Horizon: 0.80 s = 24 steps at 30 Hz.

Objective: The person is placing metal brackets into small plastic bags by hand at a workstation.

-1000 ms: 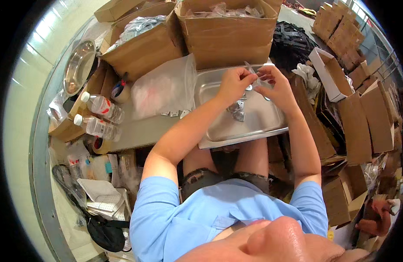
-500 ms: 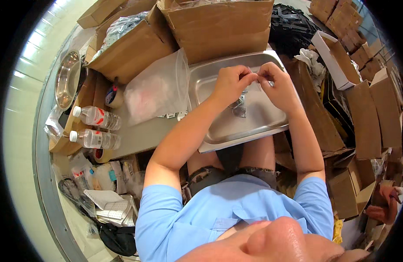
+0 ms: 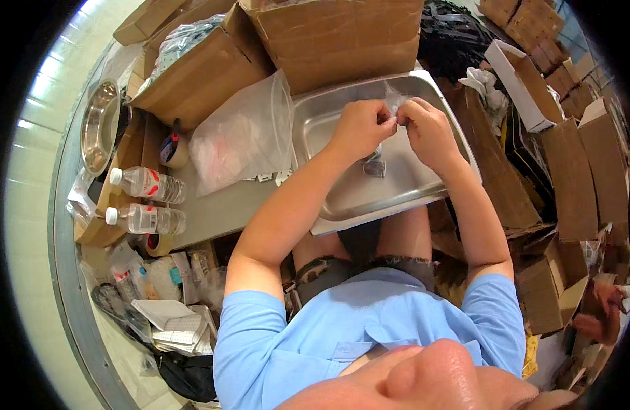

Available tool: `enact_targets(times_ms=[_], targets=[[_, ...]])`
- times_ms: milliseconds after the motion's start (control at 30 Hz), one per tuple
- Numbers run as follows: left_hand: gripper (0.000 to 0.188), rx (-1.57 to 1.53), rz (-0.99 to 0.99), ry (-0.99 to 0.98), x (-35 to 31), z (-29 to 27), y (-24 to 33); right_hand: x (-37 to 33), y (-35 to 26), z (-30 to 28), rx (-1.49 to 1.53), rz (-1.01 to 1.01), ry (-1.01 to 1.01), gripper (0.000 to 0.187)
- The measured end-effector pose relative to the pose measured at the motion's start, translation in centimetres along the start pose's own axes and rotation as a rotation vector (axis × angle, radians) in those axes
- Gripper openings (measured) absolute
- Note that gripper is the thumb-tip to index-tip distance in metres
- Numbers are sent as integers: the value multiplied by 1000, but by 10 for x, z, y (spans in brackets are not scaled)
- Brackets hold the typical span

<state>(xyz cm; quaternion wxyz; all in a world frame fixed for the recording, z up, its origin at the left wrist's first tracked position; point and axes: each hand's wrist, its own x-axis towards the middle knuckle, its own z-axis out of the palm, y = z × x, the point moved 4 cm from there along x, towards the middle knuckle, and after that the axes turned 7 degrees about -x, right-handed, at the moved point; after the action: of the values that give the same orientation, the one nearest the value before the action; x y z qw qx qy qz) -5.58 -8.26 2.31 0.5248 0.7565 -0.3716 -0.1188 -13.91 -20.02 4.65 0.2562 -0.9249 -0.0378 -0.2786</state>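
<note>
Above the metal tray (image 3: 328,205), my left hand (image 3: 361,126) and my right hand (image 3: 426,131) meet, fingertips pinched. Between them is a small clear plastic bag (image 3: 395,97), its far part sticking up beyond the fingers. What is inside it, if anything, cannot be made out. Below my hands, small dark packets (image 3: 375,168) rest on the tray bottom, partly hidden by my left hand. Left of the tray stands a larger clear zip bag (image 3: 243,137) with pale pinkish contents. Small white pieces (image 3: 266,178) lie by its lower edge.
Two water bottles (image 3: 147,184) lie at the left, near tape rolls (image 3: 173,150) and a round metal bowl (image 3: 100,126). Large cardboard boxes (image 3: 335,44) border the far side. More cartons (image 3: 581,178) crowd the right. The tray's near edge is above my lap.
My fingers have shifted slightly, and more of the clear plastic bag now shows beyond them. My right hand has turned, its fingers curled closer to the left. The view has shifted a little.
</note>
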Motion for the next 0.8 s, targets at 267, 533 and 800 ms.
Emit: enact_targets(times_ms=[267,533,800], targets=[[25,90,-117,-47,4,1,-5,-2,3,6,-50,-49,39,21],[60,487,480,118,-13,5,14,2,7,8,230,147,-216,19],[36,-39,62,384,7,-27,-19,7,9,25,81,88,-499,20]])
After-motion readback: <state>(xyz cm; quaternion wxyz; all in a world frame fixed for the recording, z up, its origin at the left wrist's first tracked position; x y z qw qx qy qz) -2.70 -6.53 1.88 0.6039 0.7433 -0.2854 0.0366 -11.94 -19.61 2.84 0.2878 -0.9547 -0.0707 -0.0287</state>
